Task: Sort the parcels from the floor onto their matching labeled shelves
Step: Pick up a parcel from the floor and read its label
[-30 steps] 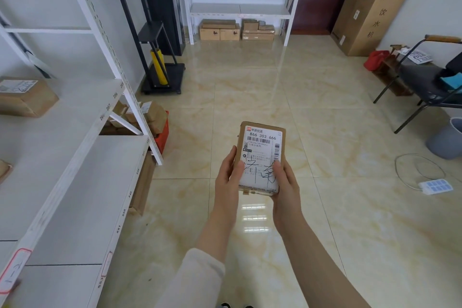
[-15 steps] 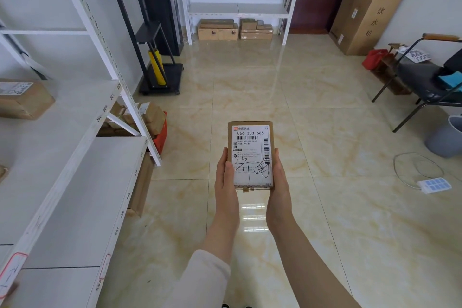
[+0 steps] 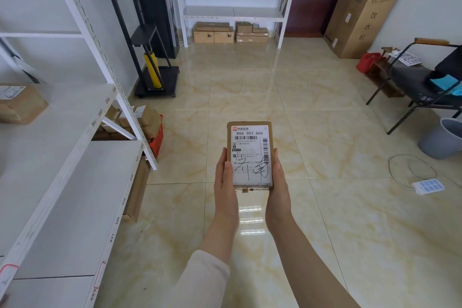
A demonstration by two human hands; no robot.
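A small flat cardboard parcel [image 3: 250,142] with a white shipping label, black handwriting across it, is held level in front of me over the floor. My left hand [image 3: 225,182] grips its left edge and my right hand [image 3: 278,182] grips its right edge. On my left stands a white shelf unit [image 3: 75,157] with number tags along its edges. One brown parcel [image 3: 21,105] lies on its upper shelf. More parcels [image 3: 140,120] are piled on the floor under the shelf end, beside a red crate.
A second white shelf unit [image 3: 232,11] stands at the far wall with boxes [image 3: 230,32] beneath it. A black stand with a yellow film roll [image 3: 152,70] is left of it. A chair [image 3: 425,77], a grey bin [image 3: 442,139], a power strip [image 3: 427,186] and tall cartons [image 3: 362,12] line the right.
The parcel has turned from a slight tilt to square in both hands and drifted a little left. The view has swung slightly to the right.
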